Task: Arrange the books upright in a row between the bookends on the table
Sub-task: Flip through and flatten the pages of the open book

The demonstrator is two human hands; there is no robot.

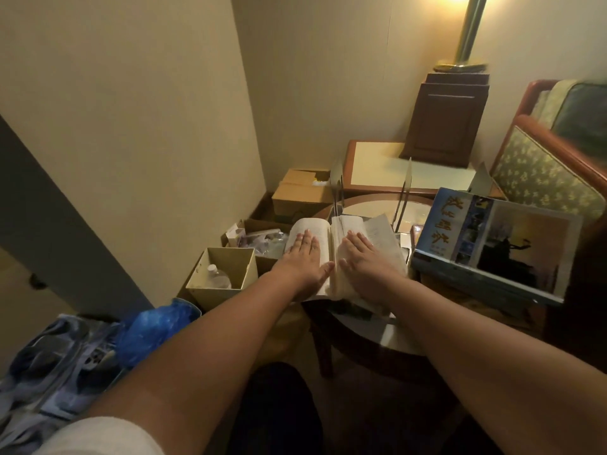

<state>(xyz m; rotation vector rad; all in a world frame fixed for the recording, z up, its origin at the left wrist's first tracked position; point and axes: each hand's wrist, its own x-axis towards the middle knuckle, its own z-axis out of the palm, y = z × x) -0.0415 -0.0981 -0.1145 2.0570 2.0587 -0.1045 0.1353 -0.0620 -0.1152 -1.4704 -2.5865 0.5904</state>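
— What is crowding the spot?

— From the open book with yellowed pages (382, 231), a large blue-covered picture book (492, 244) lies tilted on a dark stack at three o'clock, just beside it. At nine o'clock, off the table, an open beige box (226, 257) holds a clear plastic bottle (218, 277). A brown cardboard carton (302, 188) sits at eleven o'clock. A blue plastic bag (151, 326) lies at eight o'clock, down by the left forearm.

— And room to move?

— The round glass tabletop (371, 205) shows bare glass at twelve o'clock, behind the book. One thin grey metal bookend (337, 188) stands upright there at eleven o'clock and a second bookend (404, 188) at one o'clock, well apart from each other. The open book's left page overhangs the tabletop's left edge.

— How does the book look?

— It lies flat and spread wide on the near half of the tabletop, spine running toward twelve o'clock, with thick, worn page blocks and a loose-looking sheet fanned out on the right.

— The hands?

— The left hand (303, 257) lies flat on the left page with fingers straight and together. The right hand (364, 261) presses the right page the same way. Neither curls round anything.
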